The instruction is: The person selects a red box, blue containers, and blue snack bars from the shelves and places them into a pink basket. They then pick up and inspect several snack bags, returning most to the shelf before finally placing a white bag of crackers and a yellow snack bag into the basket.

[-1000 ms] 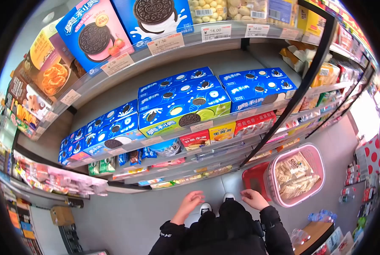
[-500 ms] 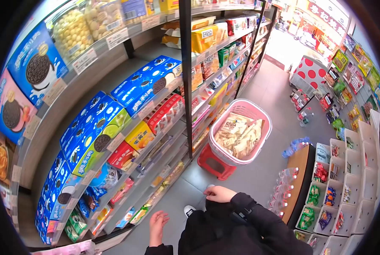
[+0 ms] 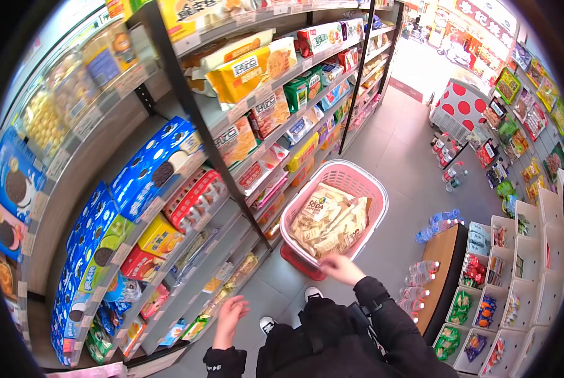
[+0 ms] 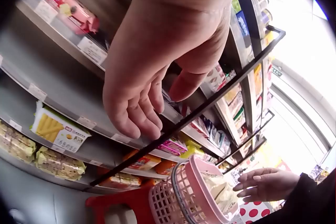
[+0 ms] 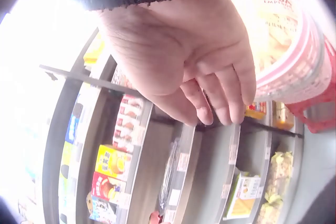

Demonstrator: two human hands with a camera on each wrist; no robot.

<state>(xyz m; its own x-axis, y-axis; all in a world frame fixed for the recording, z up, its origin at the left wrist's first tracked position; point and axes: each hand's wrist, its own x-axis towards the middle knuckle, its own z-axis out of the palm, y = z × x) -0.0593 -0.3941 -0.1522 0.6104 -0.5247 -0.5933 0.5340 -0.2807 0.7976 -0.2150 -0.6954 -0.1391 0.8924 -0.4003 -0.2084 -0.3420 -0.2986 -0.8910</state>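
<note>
My left hand point(image 3: 231, 318) hangs low before the shelves, fingers loosely bent and holding nothing. In the left wrist view this hand point(image 4: 163, 50) has its thumb apart from the fingers. My right hand point(image 3: 342, 271) overlaps the near rim of a pink plastic basket point(image 3: 381, 205) in the head view. It holds nothing; in the right wrist view the hand point(image 5: 194, 61) has relaxed, slightly bent fingers beside the basket. Beige packs of soda crackers point(image 3: 326, 217) lie in the basket, which rests on a red stool point(image 3: 302, 264).
Shelves of snacks line the left, with blue Oreo boxes point(image 3: 149, 164) and a yellow biscuit pack point(image 3: 244, 69). A black upright post point(image 3: 197, 120) divides them. At right are a wooden ledge point(image 3: 442, 283), water bottles point(image 3: 420, 277) and candy bins point(image 3: 483, 309). The aisle runs towards a bright doorway.
The head view has swung right, from the Oreo shelf to the basket and aisle. My right hand has moved forward to the basket's near rim. My left hand stays low, empty.
</note>
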